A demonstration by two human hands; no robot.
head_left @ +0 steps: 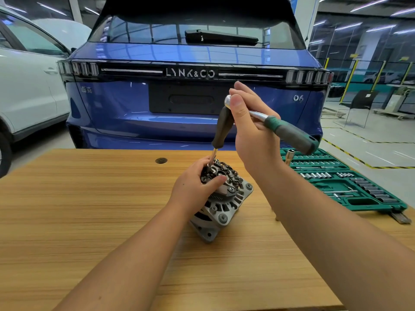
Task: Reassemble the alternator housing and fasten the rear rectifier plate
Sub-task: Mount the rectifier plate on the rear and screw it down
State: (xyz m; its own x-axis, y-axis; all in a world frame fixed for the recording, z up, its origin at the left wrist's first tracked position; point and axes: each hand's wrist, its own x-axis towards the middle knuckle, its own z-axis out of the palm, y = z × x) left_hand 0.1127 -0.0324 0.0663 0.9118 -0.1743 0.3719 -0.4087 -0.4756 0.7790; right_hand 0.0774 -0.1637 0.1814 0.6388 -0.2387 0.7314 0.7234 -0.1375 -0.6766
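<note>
Alternator [221,202] at worktop [89,221] centre, steadied by left hand [195,184]; right hand [249,131] gripping ratchet [289,131] atop driver [221,129] — housing closed, rectifier plate [224,176] fastening under way.

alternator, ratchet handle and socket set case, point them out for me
alternator [221,206]: head view, on its grey finned housing below the left hand.
ratchet handle [292,134]: head view, on the green and black grip right of the right hand.
socket set case [361,202]: head view, on a bare green part of the tray.
</note>
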